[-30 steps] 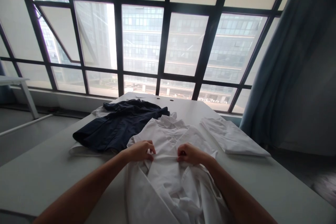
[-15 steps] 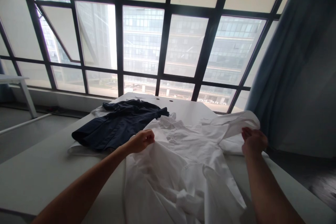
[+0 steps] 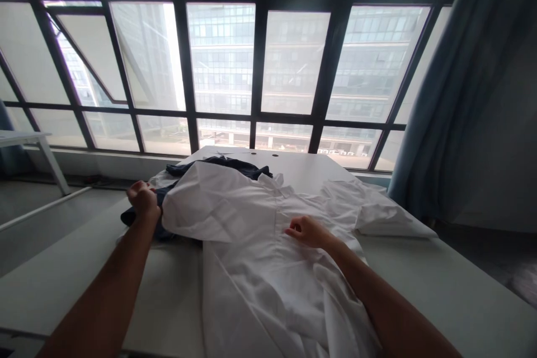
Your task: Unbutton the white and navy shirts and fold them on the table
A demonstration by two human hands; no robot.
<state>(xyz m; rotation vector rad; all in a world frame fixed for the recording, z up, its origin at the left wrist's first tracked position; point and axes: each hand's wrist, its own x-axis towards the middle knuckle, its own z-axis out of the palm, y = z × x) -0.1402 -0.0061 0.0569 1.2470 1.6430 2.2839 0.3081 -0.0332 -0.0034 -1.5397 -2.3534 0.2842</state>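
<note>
White table point(image 3: 419, 285), hands point(image 3: 309, 232) apparently at shirt point(image 3: 251, 218).

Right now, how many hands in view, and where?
2. Left hand: next to the outspread sleeve of the white shirt, by the navy garment. Right hand: at the shirt's front, fingers curled. Neither is fully hidden.

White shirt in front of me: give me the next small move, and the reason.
Probably ease the left hand slightly outward with the sleeve to flatten it. The sleeve looks puffed and creased where it overlaps the dark garment; the left hand is at its outer end, and the right hand is at the front of the white shirt.
</note>
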